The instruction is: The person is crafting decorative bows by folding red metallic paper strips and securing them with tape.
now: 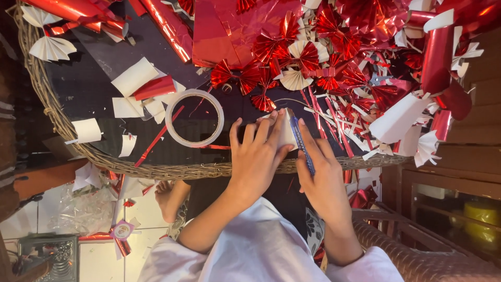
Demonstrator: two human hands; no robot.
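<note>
Head view — left hand (259, 156) flat on white paper (286, 133), right hand (324, 177) gripping blue pen (301, 138) alongside.

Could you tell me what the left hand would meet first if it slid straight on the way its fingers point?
Probably the red foil fan bow just beyond the fingertips of the left hand, which presses on a white folded paper; depth is hard to judge.

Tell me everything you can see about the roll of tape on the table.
The roll of tape is a wide ring, pale and translucent-looking, with a whitish edge. It lies flat on the dark tabletop inside the wicker rim, so the table shows through its open middle. A thin red foil strip runs under or against its lower left edge. White paper scraps lie just left of it. The left hand is close on its right, not touching.
</note>
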